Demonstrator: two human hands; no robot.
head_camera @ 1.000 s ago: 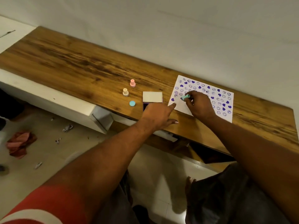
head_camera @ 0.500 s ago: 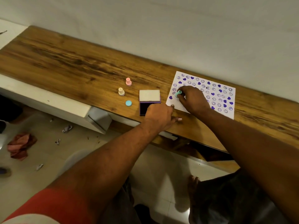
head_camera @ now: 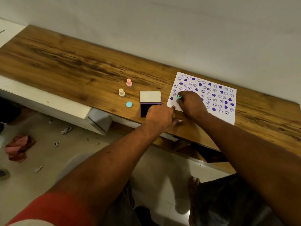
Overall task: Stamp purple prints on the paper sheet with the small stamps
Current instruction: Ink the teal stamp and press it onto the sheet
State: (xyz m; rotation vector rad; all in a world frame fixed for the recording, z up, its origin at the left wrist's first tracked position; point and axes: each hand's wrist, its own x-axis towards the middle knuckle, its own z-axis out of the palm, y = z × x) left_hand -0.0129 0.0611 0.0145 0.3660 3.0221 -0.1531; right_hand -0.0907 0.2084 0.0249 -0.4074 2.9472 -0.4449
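Observation:
A white paper sheet (head_camera: 216,93) covered with purple smiley and heart prints lies on the wooden desk (head_camera: 73,62). My right hand (head_camera: 190,103) pinches a small teal stamp (head_camera: 178,98) and presses it down near the sheet's left edge. My left hand (head_camera: 160,117) rests with straight fingers on the desk, a fingertip touching the sheet's near left corner. An open purple ink pad (head_camera: 144,109) with its white lid (head_camera: 150,96) flipped back sits just left of the sheet, partly hidden by my left hand.
A pink stamp (head_camera: 129,82) and a cream stamp (head_camera: 121,92) stand upright left of the ink pad, with a blue cap (head_camera: 129,104) lying near them. The wall runs behind the desk. A red cloth (head_camera: 18,148) and paper scraps lie on the floor.
My right hand has carried the teal stamp leftward and nearer across the sheet. The ink pad's dark tray has come into sight beside my left hand. My head shifted slightly.

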